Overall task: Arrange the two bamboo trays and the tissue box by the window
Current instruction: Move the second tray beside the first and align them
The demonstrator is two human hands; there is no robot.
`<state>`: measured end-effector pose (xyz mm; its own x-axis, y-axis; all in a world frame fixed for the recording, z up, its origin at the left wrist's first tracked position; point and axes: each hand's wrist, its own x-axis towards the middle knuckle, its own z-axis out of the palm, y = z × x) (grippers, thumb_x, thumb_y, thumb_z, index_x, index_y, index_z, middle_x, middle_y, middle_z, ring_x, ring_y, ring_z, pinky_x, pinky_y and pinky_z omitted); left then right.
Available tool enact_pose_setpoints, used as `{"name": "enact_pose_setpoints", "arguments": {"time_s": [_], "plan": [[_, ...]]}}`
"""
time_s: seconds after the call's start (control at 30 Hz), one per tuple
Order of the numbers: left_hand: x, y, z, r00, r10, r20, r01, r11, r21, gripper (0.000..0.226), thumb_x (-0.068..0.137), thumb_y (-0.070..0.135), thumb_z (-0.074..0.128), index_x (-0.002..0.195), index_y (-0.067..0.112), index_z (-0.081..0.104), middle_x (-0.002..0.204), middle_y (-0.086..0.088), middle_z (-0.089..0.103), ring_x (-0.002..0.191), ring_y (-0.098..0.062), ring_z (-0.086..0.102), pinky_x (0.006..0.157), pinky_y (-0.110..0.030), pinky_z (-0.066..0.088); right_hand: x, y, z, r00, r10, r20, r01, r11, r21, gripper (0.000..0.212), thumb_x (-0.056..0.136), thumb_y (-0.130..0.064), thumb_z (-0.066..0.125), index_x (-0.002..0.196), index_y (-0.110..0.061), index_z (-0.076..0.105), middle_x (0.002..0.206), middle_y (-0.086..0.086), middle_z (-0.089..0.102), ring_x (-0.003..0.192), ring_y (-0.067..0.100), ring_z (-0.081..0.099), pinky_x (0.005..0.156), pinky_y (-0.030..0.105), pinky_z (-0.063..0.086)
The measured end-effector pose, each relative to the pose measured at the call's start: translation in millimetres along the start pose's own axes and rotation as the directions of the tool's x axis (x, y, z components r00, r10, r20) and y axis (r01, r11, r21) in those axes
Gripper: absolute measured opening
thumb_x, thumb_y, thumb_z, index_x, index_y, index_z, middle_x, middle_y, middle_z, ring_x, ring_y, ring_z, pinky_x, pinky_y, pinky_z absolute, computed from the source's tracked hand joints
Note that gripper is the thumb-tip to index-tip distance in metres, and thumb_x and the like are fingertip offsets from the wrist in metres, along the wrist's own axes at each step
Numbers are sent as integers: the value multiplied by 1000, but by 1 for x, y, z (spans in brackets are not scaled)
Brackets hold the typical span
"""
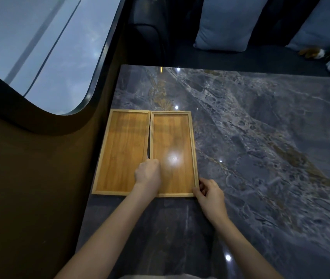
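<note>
Two flat rectangular bamboo trays lie side by side at the left edge of the marble table, lengthwise away from me. The left tray (121, 146) sits nearest the window wall. The right tray (172, 137) lies against it, with a thin gap widening toward me. My left hand (149, 174) rests curled over the seam between the trays, on the right tray's left rim near its front. My right hand (210, 193) pinches the right tray's near right corner. No tissue box is in view.
A curved window (39, 47) is set in the brown wall at left. The grey marble table (260, 137) spreads to the right. Beyond it stands a dark bench with blue cushions (228, 21) and small items (313, 53) at the far right.
</note>
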<state>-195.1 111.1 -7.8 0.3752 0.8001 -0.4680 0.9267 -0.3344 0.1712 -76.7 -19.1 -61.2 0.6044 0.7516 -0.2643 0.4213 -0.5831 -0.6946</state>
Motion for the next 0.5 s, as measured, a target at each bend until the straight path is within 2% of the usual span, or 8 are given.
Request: {"name": "enact_pose_setpoints", "arguments": {"time_s": [0.13, 0.2, 0.27, 0.33, 0.4, 0.5], "plan": [[-5, -8, -8, 998, 13, -60, -16, 998, -56, 20, 87, 7, 53, 107, 7, 58, 98, -11, 64, 86, -25, 63, 77, -38, 57, 4, 0, -5, 999, -13, 30, 12, 1000, 7, 31, 81, -12, 63, 111, -10, 60, 84, 6, 57, 71, 18, 51, 70, 28, 40], [-12, -16, -7, 995, 10, -100, -26, 987, -158, 21, 89, 15, 52, 108, 11, 59, 97, -9, 66, 84, -22, 64, 76, -38, 57, 5, -1, -6, 999, -24, 37, 24, 1000, 1, 30, 82, -10, 61, 111, -10, 60, 85, 8, 58, 74, 20, 52, 71, 29, 41], [-23, -26, -2, 984, 22, -176, -70, 960, -271, 25, 91, 20, 49, 113, 13, 59, 108, -9, 65, 94, -21, 63, 84, -37, 55, 4, -2, -6, 999, -32, 41, 32, 999, -6, 29, 82, -9, 59, 112, -10, 60, 87, 10, 58, 75, 21, 52, 71, 29, 40], [-34, -38, 10, 967, 79, -240, -155, 936, -316, 36, 93, 21, 46, 127, 13, 50, 132, -8, 54, 119, -20, 52, 101, -33, 43, 4, -3, -5, 999, -38, 37, 39, 999, -22, 30, 83, -8, 57, 113, -11, 59, 88, 12, 59, 76, 21, 52, 71, 28, 39], [-40, -53, 27, 957, 145, -250, -217, 932, -290, 46, 94, 24, 42, 138, 14, 34, 148, -5, 37, 137, -16, 32, 112, -30, 27, 4, -4, -4, 999, -38, 32, 40, 999, -35, 32, 84, -8, 56, 116, -11, 59, 89, 13, 59, 77, 21, 52, 72, 28, 39], [-42, -69, 51, 942, 242, -233, -288, 938, -192, 53, 95, 33, 37, 142, 15, 22, 154, -2, 24, 143, -12, 14, 118, -34, 13, 3, -6, -3, 998, -49, 32, 50, 998, -46, 34, 85, -8, 54, 118, -14, 59, 87, 10, 56, 77, 19, 52, 72, 25, 37]]}}
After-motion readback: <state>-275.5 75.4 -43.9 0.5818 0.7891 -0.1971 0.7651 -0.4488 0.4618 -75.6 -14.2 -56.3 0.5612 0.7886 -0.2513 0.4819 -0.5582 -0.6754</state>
